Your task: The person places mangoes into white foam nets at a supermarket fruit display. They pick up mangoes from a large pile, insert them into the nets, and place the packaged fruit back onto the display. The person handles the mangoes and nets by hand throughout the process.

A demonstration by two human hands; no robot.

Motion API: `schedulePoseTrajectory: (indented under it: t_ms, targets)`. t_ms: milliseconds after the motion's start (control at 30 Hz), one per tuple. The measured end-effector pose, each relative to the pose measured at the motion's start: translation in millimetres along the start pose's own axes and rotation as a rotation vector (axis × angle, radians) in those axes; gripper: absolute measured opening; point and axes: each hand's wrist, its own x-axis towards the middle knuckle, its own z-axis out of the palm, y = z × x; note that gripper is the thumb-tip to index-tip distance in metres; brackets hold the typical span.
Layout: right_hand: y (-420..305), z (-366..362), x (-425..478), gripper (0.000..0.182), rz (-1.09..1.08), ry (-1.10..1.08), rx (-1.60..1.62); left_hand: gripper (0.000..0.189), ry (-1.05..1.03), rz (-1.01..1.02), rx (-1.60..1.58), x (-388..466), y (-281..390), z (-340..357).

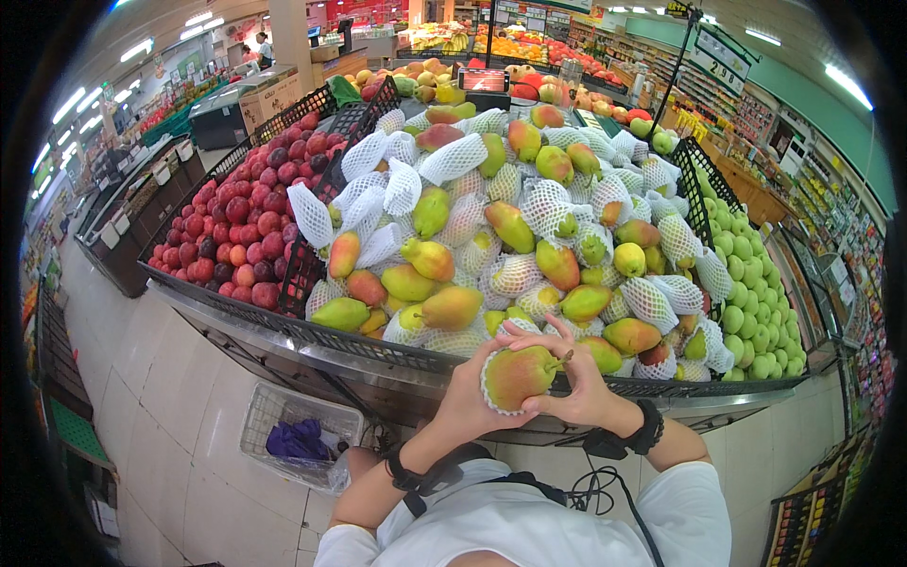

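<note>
Between both hands I hold a green pear with a reddish blush (521,378), its brown stem pointing right. A white foam net sleeve (494,397) wraps its left end, and only the sleeve's scalloped rim shows well. My left hand (469,395) cups the pear from the left and below. My right hand (577,383) curls around the stem side, thumb at the pear's lower edge and fingers over the top. Just beyond my hands lies a heap of pears (446,307), some bare and some in white foam nets (648,303).
Red plums (237,209) fill the left section, behind a black plastic crate divider (305,276). Green apples (744,283) are piled at right. A grey plastic basket (255,432) with a purple bag (297,438) stands on the floor. A black cable (602,489) hangs near my right side.
</note>
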Motion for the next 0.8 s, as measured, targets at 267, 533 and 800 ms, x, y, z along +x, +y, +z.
schedulePoseTrajectory:
  t_ms: [267, 533, 800]
  targets:
    - [4.4, 5.6, -1.7, 0.065, 0.04, -0.024, 0.027, 0.083, 0.027, -0.032, -0.078, -3.2, -6.0, 1.8]
    - [1.3, 1.0, 2.9, 0.055, 0.044, -0.05, 0.141, 0.086, 0.017, -0.024, -0.025, -7.4, -15.8, 2.8]
    - [2.6, 19.0, 1.1, 0.026, -0.085, 0.076, 0.261, 0.083, 0.028, -0.014, -0.03, -6.8, -7.9, 1.8]
